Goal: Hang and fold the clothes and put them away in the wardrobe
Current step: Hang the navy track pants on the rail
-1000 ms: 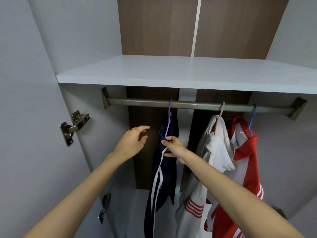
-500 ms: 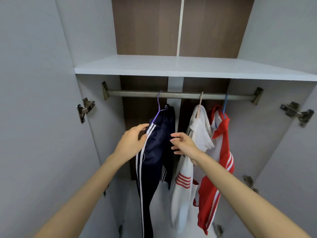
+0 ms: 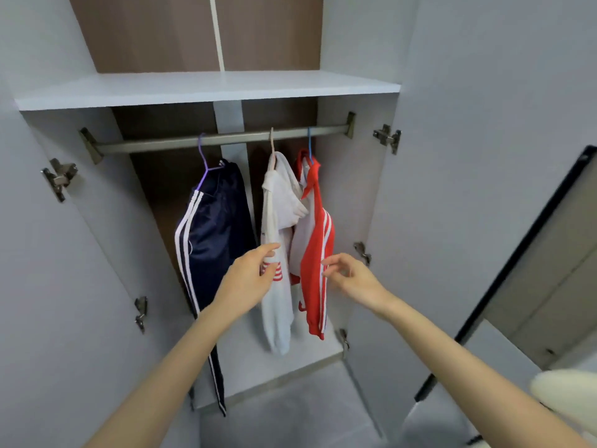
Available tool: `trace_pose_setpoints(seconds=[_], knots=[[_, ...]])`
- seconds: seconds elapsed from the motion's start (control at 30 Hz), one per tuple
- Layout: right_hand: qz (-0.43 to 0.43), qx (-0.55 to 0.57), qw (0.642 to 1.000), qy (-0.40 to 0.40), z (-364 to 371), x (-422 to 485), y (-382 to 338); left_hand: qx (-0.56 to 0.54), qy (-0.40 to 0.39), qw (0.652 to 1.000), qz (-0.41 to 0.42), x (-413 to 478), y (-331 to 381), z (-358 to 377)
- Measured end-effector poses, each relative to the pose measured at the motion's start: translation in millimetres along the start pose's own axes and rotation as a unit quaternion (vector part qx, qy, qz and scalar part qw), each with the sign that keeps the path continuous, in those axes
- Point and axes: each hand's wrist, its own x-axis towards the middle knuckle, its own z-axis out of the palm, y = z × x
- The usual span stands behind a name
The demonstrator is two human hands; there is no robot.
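- our hands have dropped away from the navy trousers (image 3: 216, 227) and drifted right
- left hand (image 3: 249, 277) loose, fingers apart, at the sleeve of the white top (image 3: 274, 218)
- right hand (image 3: 352, 280) spread, empty, beside the red jacket (image 3: 318, 253)
- all three hang on the rail (image 3: 168, 144)

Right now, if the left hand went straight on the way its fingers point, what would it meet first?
Most likely the white jacket: the left hand points up and right at its red-striped sleeve and overlaps it in the picture. Whether they touch yet is unclear.
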Motion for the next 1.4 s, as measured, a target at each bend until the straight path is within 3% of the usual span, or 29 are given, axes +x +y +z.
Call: trace_pose_setpoints(seconds=[0.1, 0.37, 0.7, 1.03, 1.4], knots=[[0.005, -0.029, 1.000, -0.007, -18.6, -33.6, 11.9, 0.002, -0.022, 1.000, 0.022, -10.8, 16.9, 21.6], [0.095, -0.039, 0.992, 0.071, -96.5, -192.7, 108.2, 0.013, -0.130, 0.987, 0.096, -79.1, 105.4, 146.1], [0.191, -0.018, 0.968, 0.160, -159.2, -396.8, 189.7, -0.027, -0.238, 0.965, 0.106, -205.7, 221.3, 276.0], [0.273, 0.001, 0.919, 0.285, -168.6, -550.7, 244.1, -0.064, -0.331, 0.932, 0.132, -300.6, 297.8, 344.7], [0.351, 0.011, 0.849, 0.394, -140.7, -667.1, 279.3, -0.087, -0.424, 0.885, 0.169, -401.1, 315.6, 396.2]])
